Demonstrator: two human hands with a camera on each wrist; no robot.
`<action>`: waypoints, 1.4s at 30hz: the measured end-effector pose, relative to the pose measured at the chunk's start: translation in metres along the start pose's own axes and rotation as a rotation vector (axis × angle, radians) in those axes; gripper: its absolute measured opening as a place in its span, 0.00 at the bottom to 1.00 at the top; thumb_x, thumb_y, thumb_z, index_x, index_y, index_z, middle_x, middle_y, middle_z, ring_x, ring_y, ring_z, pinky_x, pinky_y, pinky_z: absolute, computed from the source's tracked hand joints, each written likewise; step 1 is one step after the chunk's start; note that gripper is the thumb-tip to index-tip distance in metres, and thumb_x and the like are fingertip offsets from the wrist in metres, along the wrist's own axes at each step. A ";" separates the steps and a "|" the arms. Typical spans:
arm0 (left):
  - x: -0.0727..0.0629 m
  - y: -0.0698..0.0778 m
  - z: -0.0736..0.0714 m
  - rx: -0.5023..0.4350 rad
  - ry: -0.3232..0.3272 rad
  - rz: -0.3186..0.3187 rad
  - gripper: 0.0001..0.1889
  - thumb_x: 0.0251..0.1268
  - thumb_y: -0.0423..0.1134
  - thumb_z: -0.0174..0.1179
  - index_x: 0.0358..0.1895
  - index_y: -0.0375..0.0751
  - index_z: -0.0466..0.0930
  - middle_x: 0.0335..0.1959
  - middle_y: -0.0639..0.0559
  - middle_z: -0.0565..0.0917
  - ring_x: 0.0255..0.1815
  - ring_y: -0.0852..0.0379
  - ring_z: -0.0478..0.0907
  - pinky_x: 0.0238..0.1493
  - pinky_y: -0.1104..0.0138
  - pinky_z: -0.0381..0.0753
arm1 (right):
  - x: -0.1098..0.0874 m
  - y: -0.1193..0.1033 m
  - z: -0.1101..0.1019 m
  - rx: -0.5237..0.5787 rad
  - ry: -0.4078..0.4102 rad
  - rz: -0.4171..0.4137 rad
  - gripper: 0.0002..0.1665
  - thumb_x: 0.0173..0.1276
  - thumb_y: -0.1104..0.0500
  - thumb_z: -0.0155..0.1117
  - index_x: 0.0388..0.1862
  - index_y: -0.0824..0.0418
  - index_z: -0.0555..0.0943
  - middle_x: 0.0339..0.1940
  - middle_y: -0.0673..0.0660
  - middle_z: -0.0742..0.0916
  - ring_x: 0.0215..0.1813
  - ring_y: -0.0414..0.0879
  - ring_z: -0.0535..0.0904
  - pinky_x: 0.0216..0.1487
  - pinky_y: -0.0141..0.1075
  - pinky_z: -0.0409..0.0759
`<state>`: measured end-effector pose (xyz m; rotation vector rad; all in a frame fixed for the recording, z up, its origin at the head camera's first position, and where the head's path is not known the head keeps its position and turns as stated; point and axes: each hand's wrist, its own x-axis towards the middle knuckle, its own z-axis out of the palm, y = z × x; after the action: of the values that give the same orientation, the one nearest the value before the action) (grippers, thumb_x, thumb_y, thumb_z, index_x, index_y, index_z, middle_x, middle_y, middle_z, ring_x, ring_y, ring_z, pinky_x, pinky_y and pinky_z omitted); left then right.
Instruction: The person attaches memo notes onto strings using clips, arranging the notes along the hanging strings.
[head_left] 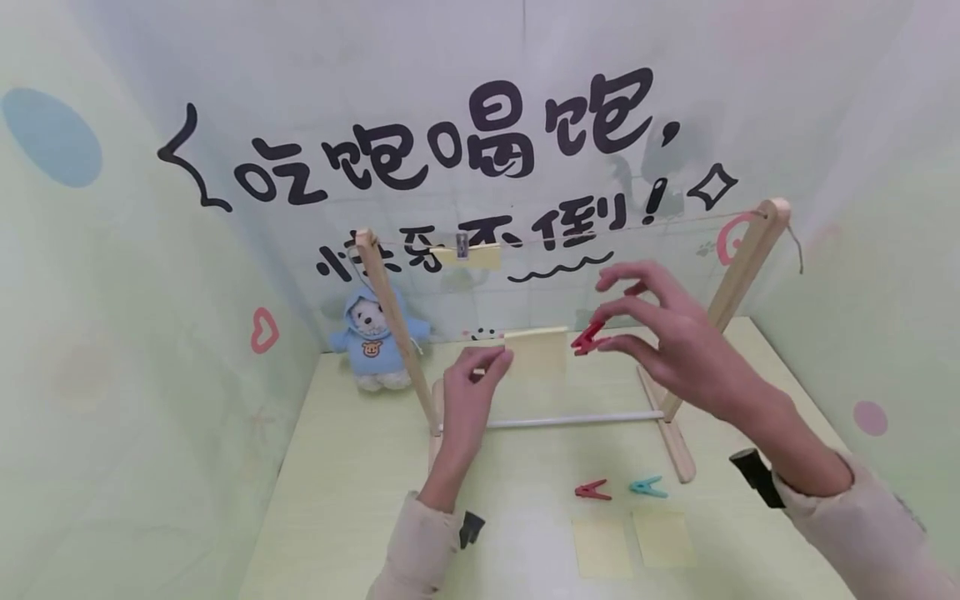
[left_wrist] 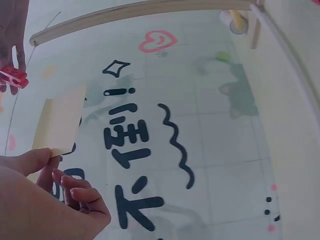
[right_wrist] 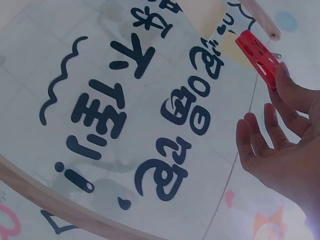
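My left hand (head_left: pixel 468 396) pinches the left end of a folded pale yellow paper (head_left: pixel 536 352), its fold uppermost. The paper hangs below the string (head_left: pixel 675 222) strung between two wooden posts. In the left wrist view, thumb and index finger grip the paper (left_wrist: pixel 62 122) near its edge. To the right of the paper, my right hand (head_left: pixel 678 354) pinches a red clothespin (head_left: pixel 588 338) between thumb and index finger, the other fingers raised. The right wrist view shows this clothespin (right_wrist: pixel 256 56) pointing toward the paper, apart from it.
A dark clip (head_left: pixel 462 246) holds another yellow paper (head_left: pixel 483 257) on the string. A white rod (head_left: pixel 570 419) joins the posts low down. On the table lie a red clothespin (head_left: pixel 592 490), a teal clothespin (head_left: pixel 648 487) and two yellow papers (head_left: pixel 602 550). A blue-hooded plush toy (head_left: pixel 372 333) sits behind the left post.
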<state>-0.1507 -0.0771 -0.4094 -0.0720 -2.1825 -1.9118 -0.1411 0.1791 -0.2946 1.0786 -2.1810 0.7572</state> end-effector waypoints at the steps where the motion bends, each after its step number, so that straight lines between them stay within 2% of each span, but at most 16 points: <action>1: 0.005 0.007 0.001 -0.003 0.004 0.021 0.11 0.77 0.40 0.71 0.51 0.37 0.94 0.40 0.50 0.88 0.39 0.62 0.79 0.44 0.72 0.74 | 0.006 -0.001 -0.005 -0.013 0.005 -0.005 0.25 0.48 0.79 0.87 0.44 0.67 0.88 0.61 0.68 0.82 0.67 0.60 0.76 0.72 0.18 0.65; 4: 0.018 0.025 0.003 -0.036 0.002 0.054 0.10 0.77 0.40 0.71 0.51 0.37 0.94 0.35 0.56 0.86 0.35 0.63 0.76 0.39 0.72 0.72 | 0.022 -0.002 -0.017 -0.035 0.020 -0.021 0.23 0.48 0.80 0.86 0.43 0.68 0.88 0.61 0.70 0.81 0.68 0.62 0.75 0.72 0.19 0.65; 7: 0.030 0.040 0.005 -0.091 0.003 0.048 0.10 0.77 0.39 0.71 0.51 0.37 0.94 0.32 0.61 0.84 0.34 0.63 0.74 0.37 0.72 0.71 | 0.038 -0.002 -0.027 -0.038 0.037 -0.030 0.21 0.50 0.80 0.85 0.43 0.69 0.89 0.59 0.69 0.82 0.69 0.63 0.75 0.72 0.21 0.66; 10: 0.040 0.051 0.007 -0.146 0.022 0.038 0.11 0.76 0.38 0.71 0.51 0.34 0.94 0.30 0.62 0.84 0.32 0.63 0.75 0.35 0.72 0.71 | 0.055 0.001 -0.032 -0.032 0.039 -0.026 0.18 0.53 0.78 0.85 0.42 0.71 0.90 0.58 0.69 0.82 0.70 0.65 0.76 0.74 0.25 0.67; 15: 0.050 0.065 0.010 -0.237 0.022 0.029 0.11 0.76 0.35 0.70 0.50 0.30 0.93 0.26 0.59 0.82 0.26 0.63 0.73 0.30 0.74 0.73 | 0.083 0.007 -0.038 -0.012 0.025 0.038 0.13 0.58 0.75 0.84 0.42 0.73 0.90 0.57 0.69 0.82 0.75 0.63 0.76 0.76 0.35 0.68; 20: 0.054 0.069 0.014 -0.328 -0.003 0.006 0.10 0.77 0.32 0.69 0.49 0.25 0.91 0.19 0.58 0.76 0.20 0.65 0.69 0.23 0.76 0.67 | 0.105 0.012 -0.039 0.003 0.025 0.096 0.11 0.59 0.74 0.84 0.40 0.73 0.90 0.56 0.67 0.82 0.75 0.62 0.75 0.74 0.52 0.69; 23: 0.055 0.071 0.015 -0.352 -0.002 0.016 0.10 0.77 0.31 0.68 0.50 0.24 0.90 0.16 0.58 0.76 0.17 0.66 0.68 0.21 0.77 0.65 | 0.113 0.014 -0.039 0.010 0.024 0.109 0.10 0.59 0.74 0.84 0.39 0.73 0.91 0.55 0.67 0.82 0.74 0.63 0.75 0.76 0.56 0.66; 36: 0.058 0.078 0.016 -0.382 -0.015 0.055 0.11 0.79 0.32 0.68 0.52 0.24 0.89 0.14 0.58 0.75 0.15 0.66 0.68 0.18 0.77 0.66 | 0.124 0.019 -0.028 -0.052 -0.045 0.114 0.09 0.60 0.72 0.84 0.38 0.71 0.91 0.54 0.66 0.83 0.71 0.65 0.75 0.80 0.61 0.63; 42: 0.058 0.081 0.015 -0.379 -0.010 0.052 0.11 0.79 0.33 0.68 0.52 0.25 0.89 0.16 0.58 0.76 0.16 0.67 0.69 0.19 0.77 0.66 | 0.128 0.017 -0.023 -0.050 -0.058 0.085 0.09 0.59 0.71 0.85 0.36 0.70 0.91 0.51 0.65 0.83 0.64 0.65 0.77 0.73 0.57 0.66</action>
<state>-0.1938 -0.0572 -0.3205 -0.2016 -1.7765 -2.2699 -0.2136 0.1409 -0.1927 0.9992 -2.2949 0.7124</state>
